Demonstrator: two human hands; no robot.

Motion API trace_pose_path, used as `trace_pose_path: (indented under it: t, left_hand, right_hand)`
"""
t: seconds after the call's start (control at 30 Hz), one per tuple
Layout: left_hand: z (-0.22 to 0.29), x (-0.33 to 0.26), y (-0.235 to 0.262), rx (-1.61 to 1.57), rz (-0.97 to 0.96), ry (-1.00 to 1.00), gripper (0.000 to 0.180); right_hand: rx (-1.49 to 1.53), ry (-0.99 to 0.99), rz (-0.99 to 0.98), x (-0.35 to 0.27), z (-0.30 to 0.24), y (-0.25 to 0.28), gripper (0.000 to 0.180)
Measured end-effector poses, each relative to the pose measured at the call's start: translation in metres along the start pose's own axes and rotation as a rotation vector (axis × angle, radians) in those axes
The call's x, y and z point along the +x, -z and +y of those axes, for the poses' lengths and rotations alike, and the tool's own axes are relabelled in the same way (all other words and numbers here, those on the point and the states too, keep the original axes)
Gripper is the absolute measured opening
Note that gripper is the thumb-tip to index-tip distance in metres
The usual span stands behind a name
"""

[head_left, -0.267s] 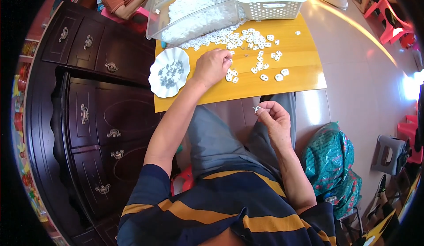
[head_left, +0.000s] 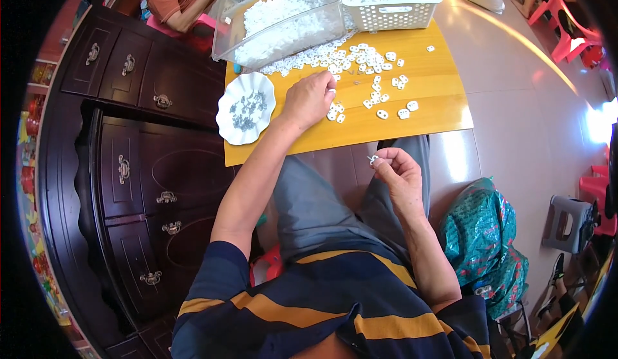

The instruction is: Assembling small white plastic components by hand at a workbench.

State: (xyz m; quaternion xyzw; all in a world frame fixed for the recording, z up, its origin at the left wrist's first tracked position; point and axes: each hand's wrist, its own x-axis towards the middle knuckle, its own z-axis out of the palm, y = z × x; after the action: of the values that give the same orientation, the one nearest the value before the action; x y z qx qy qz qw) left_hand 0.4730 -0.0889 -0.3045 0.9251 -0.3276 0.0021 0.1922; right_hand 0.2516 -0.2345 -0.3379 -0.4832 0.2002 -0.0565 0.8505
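Note:
My left hand (head_left: 309, 98) is over the yellow table (head_left: 425, 111), its fingers curled and a small white plastic piece (head_left: 332, 91) showing at the tips. A few white two-hole pieces (head_left: 340, 118) lie just beside it. Off the table's front edge, above my lap, my right hand (head_left: 400, 177) pinches a small white plastic clip (head_left: 373, 160) with a thin pin sticking out between thumb and forefinger. Left of my left hand stands a white scalloped dish (head_left: 225, 111) of small grey metal bits (head_left: 244, 121).
Behind the loose pieces stand a clear plastic bin (head_left: 283, 40) and a white perforated basket (head_left: 393, 18), both full of white pieces. Dark wooden drawers (head_left: 129, 146) line the left. A green plastic bag (head_left: 479, 230) rests on the floor at right. Another person's arm (head_left: 193, 14) is at the far left.
My left hand has shifted very slightly left over the table. My right hand keeps its pinch on the clip, almost unmoved.

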Motion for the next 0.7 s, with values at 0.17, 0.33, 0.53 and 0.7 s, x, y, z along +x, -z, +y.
trace_pose_path:
  t: [0.17,0.33,0.53,0.7]
  left_hand:
    - [0.004,-0.009,0.011,-0.166,0.064,0.003,0.015]
    - [0.033,-0.048,0.021,-0.621,-0.052,0.070,0.015]
    - [0.061,-0.094,-0.002,-0.953,-0.238,0.117,0.018]
    - [0.063,-0.101,-0.013,-1.016,-0.201,0.148,0.018]
  right_hand:
    - [-0.001,-0.007,0.002,0.000,-0.002,0.000,0.007]
    - [0.057,-0.027,0.008,0.000,-0.002,0.001,0.008]
    - [0.037,-0.028,-0.009,0.000,0.003,-0.001,0.008]
    - [0.020,-0.010,-0.005,0.000,0.005,-0.001,0.008]
